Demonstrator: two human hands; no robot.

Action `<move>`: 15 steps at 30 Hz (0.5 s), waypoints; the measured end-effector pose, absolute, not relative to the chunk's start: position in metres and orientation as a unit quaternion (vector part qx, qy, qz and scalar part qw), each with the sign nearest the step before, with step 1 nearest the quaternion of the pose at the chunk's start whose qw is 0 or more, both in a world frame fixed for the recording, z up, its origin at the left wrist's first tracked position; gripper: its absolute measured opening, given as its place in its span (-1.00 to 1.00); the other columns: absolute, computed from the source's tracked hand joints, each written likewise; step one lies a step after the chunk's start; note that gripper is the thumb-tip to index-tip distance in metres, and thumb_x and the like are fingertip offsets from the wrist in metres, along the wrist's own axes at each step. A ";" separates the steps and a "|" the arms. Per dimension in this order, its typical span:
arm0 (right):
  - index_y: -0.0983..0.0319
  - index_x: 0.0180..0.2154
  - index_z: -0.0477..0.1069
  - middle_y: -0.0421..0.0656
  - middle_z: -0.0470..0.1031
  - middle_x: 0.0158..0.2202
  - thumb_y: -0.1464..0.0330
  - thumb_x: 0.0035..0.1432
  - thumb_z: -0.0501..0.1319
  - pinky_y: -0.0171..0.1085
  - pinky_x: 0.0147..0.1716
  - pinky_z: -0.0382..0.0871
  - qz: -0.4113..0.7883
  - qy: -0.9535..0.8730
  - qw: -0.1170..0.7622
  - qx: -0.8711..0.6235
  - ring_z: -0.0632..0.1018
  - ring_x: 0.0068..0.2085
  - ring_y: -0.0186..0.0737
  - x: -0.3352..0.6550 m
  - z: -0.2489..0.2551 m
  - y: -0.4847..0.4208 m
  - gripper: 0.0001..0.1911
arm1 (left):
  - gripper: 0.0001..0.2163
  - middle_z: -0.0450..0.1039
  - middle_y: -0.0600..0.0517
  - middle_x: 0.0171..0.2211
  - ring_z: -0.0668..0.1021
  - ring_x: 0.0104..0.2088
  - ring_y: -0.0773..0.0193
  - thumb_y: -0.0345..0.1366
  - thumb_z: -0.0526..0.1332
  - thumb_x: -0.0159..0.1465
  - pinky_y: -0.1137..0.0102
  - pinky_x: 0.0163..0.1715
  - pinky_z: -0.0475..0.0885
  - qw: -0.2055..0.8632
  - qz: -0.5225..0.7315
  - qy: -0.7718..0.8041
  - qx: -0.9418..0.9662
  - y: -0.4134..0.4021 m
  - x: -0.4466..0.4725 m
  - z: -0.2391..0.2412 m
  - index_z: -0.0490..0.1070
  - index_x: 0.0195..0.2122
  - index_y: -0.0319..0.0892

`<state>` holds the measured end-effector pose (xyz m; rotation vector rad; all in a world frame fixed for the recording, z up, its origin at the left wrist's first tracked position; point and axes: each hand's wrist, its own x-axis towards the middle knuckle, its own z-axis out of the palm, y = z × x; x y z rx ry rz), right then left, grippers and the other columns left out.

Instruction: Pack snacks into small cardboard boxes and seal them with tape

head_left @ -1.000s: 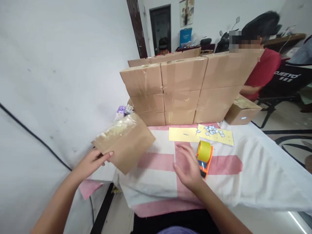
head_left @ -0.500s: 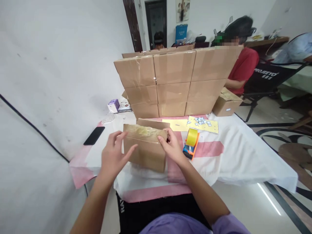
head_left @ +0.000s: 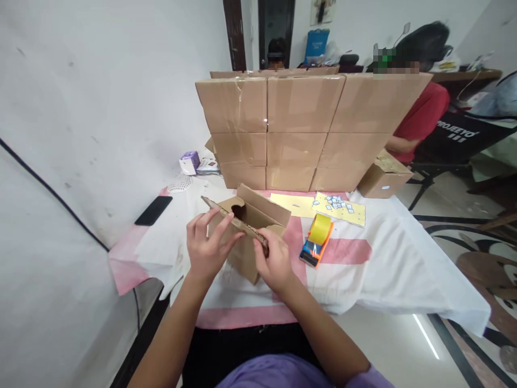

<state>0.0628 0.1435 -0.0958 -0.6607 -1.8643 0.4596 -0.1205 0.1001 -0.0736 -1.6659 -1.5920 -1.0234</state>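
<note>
A small cardboard box [head_left: 243, 257] stands in front of me with its top flaps raised and its dark inside partly showing. My left hand [head_left: 210, 240] pinches the near flap from the left, thumb on my side and fingers over the edge. On the same flap's right end, my right hand [head_left: 274, 256] is closed with the thumb on the near face. Another flap [head_left: 264, 207] leans up on the far side. To the right of the box lies a tape dispenser [head_left: 317, 240] with a yellow roll and orange-blue body.
Behind the box rises a wall of stacked cartons [head_left: 297, 110]. Yellow cards [head_left: 339, 209] lie before it, and another carton [head_left: 383, 175] stands right. A black phone [head_left: 154, 210] is on the left. A person in a red shirt [head_left: 424, 116] sits beyond the stack.
The box's near flap has been lifted, opening the top. My left hand has moved right and onto the flap; my right hand has come slightly lower. The view has shifted a little.
</note>
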 end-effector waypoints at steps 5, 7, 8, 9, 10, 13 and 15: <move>0.09 0.41 0.12 -0.04 0.54 0.19 0.56 0.36 0.00 -0.11 -0.12 0.50 0.131 -0.829 0.502 -0.209 0.67 0.00 -0.11 0.065 -0.099 0.144 -0.35 | -0.67 0.59 -0.14 -0.12 0.61 -0.17 0.08 -0.07 0.33 0.31 0.19 -0.12 0.50 0.182 -0.486 -0.648 -0.557 0.101 -0.104 -0.087 0.50 0.03 -0.07; 0.08 0.45 0.04 -0.02 0.47 0.26 0.59 0.35 -0.03 -0.11 -0.14 0.49 0.115 -0.836 0.502 -0.191 0.65 0.06 -0.13 0.067 -0.097 0.144 -0.30 | -0.72 0.58 -0.09 -0.14 0.62 -0.27 0.18 -0.08 0.25 0.36 0.28 -0.26 0.50 0.039 -0.597 -0.632 -0.492 0.101 -0.098 -0.084 0.42 0.01 -0.07; 0.07 0.45 0.03 -0.01 0.45 0.27 0.59 0.36 -0.03 -0.11 -0.15 0.48 0.107 -0.840 0.499 -0.184 0.65 0.06 -0.13 0.068 -0.097 0.144 -0.29 | -0.76 0.58 -0.05 -0.21 0.60 -0.35 0.24 -0.07 0.20 0.39 0.34 -0.36 0.47 -0.050 -0.640 -0.614 -0.460 0.100 -0.097 -0.081 0.39 -0.04 -0.08; 0.06 0.45 0.03 -0.01 0.44 0.28 0.59 0.36 -0.03 -0.11 -0.16 0.47 0.101 -0.844 0.495 -0.179 0.66 0.04 -0.14 0.068 -0.096 0.143 -0.29 | -0.77 0.57 -0.01 -0.30 0.56 -0.43 0.29 -0.05 0.17 0.40 0.40 -0.45 0.41 -0.140 -0.661 -0.593 -0.437 0.100 -0.097 -0.076 0.38 -0.13 -0.10; 0.05 0.44 0.05 -0.01 0.43 0.29 0.58 0.37 -0.03 -0.11 -0.16 0.46 0.095 -0.849 0.489 -0.176 0.66 0.02 -0.14 0.069 -0.095 0.142 -0.30 | -0.75 0.53 0.04 -0.40 0.51 -0.51 0.32 -0.03 0.17 0.40 0.43 -0.52 0.34 -0.221 -0.662 -0.575 -0.427 0.099 -0.098 -0.071 0.36 -0.22 -0.12; 0.01 0.42 0.12 -0.05 0.43 0.29 0.54 0.38 -0.01 -0.10 -0.16 0.45 0.081 -0.860 0.472 -0.176 0.66 0.00 -0.13 0.069 -0.094 0.141 -0.34 | -0.68 0.40 0.10 -0.60 0.41 -0.61 0.38 -0.02 0.23 0.33 0.45 -0.59 0.22 -0.365 -0.614 -0.553 -0.429 0.095 -0.105 -0.056 0.33 -0.43 -0.15; -0.02 0.41 0.13 -0.06 0.42 0.30 0.56 0.36 -0.02 -0.10 -0.16 0.45 0.079 -0.864 0.466 -0.177 0.66 0.01 -0.13 0.068 -0.094 0.142 -0.32 | -0.67 0.38 0.11 -0.62 0.39 -0.63 0.39 -0.03 0.27 0.30 0.45 -0.59 0.20 -0.411 -0.599 -0.547 -0.417 0.093 -0.110 -0.051 0.34 -0.45 -0.16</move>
